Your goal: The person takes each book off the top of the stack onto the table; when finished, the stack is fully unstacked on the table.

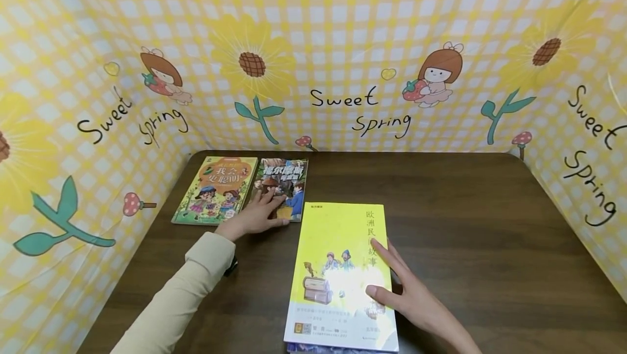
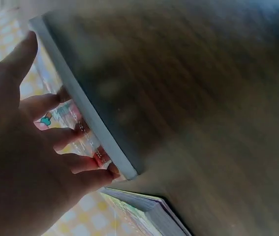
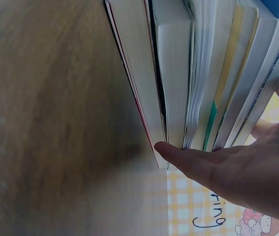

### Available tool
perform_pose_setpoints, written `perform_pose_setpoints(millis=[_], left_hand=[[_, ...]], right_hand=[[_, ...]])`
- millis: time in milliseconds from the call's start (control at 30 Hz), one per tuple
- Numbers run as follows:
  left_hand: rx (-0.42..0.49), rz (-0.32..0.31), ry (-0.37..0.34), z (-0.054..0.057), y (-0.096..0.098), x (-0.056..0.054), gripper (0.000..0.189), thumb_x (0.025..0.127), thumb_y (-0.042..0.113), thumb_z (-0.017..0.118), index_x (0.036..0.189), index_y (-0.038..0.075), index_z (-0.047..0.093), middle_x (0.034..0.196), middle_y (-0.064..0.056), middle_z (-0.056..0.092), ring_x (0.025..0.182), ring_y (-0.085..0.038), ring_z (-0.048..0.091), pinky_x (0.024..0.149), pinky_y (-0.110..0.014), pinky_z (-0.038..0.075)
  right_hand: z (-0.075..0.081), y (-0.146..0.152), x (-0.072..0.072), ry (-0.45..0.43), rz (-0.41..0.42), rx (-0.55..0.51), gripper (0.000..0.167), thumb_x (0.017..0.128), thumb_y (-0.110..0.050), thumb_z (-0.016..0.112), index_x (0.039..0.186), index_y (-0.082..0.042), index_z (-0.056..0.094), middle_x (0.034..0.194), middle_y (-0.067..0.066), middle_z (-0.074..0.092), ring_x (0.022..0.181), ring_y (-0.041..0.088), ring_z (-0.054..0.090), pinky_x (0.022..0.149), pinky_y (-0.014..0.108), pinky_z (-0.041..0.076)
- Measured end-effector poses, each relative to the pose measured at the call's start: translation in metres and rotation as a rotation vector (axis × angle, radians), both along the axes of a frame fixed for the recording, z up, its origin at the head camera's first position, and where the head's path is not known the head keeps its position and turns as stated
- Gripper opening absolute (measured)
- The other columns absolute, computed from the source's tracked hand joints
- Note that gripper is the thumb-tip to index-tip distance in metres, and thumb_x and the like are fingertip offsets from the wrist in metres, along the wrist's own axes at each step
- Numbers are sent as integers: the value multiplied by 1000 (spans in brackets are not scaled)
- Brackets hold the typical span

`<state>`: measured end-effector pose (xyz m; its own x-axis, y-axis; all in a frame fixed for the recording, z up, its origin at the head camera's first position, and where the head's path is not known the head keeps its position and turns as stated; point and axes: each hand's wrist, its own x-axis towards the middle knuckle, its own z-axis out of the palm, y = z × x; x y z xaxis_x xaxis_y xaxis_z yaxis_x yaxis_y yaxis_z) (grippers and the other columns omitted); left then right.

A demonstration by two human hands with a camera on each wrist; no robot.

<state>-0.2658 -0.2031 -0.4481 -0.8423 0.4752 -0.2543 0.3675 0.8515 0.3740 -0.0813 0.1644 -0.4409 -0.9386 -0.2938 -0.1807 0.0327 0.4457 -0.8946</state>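
My left hand (image 1: 252, 217) rests on a dark illustrated book (image 1: 295, 201) at the back left, its fingers spread over the cover. The left wrist view shows the fingers (image 2: 60, 137) on that cover and the thumb by the book's edge. In front of me, a yellow book (image 1: 333, 234) tops a stack of books (image 3: 173, 73), seen edge-on in the right wrist view. My right hand (image 1: 416, 297) lies at the stack's right side, thumb on the yellow cover, with a finger (image 3: 193, 160) extended along the page edges.
A green and orange children's book (image 1: 215, 190) lies flat left of the dark one, close beside it. All stand on a dark wooden table (image 1: 465, 223). Yellow checked cloth (image 1: 333, 60) with sunflowers and cartoon figures walls the back and both sides.
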Motion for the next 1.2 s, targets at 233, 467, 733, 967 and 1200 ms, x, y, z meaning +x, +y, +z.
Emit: perform_pose_setpoints(millis=[233,467,733,967,1200], left_hand=[[-169,20,112,3,-9,3,72,93,45,60,152,15,31,158,-19,18,139,-54,1,102,-73,15],[-200,107,15,8,-15,1,79,90,55,58,155,26,22,162,-5,10,139,-54,-9,87,-85,5],[-130,103,9,-2,-16,-7,78,91,55,56,155,26,22,162,-5,8,137,-58,-7,82,-87,2],[-122,128,21,-6,-14,-4,76,92,56,56,155,27,23,162,-4,8,138,-56,-9,82,-87,0],[-97,156,31,-5,-16,1,76,92,55,56,155,27,24,162,-5,7,138,-52,-14,83,-86,-4]], right_hand=[[0,-2,1,13,5,12,76,88,-45,67,148,-52,21,161,4,3,146,37,6,97,72,26],[1,0,2,21,3,-1,76,89,-44,67,148,-52,21,161,3,3,146,37,5,99,69,28],[0,2,1,3,-14,13,77,86,-46,69,147,-53,22,161,5,3,145,37,9,97,65,29],[0,2,2,-6,-9,7,77,87,-45,69,147,-52,22,161,6,2,145,38,9,98,64,31],[2,2,-1,3,3,14,77,87,-47,68,147,-53,21,162,6,2,144,39,9,98,67,29]])
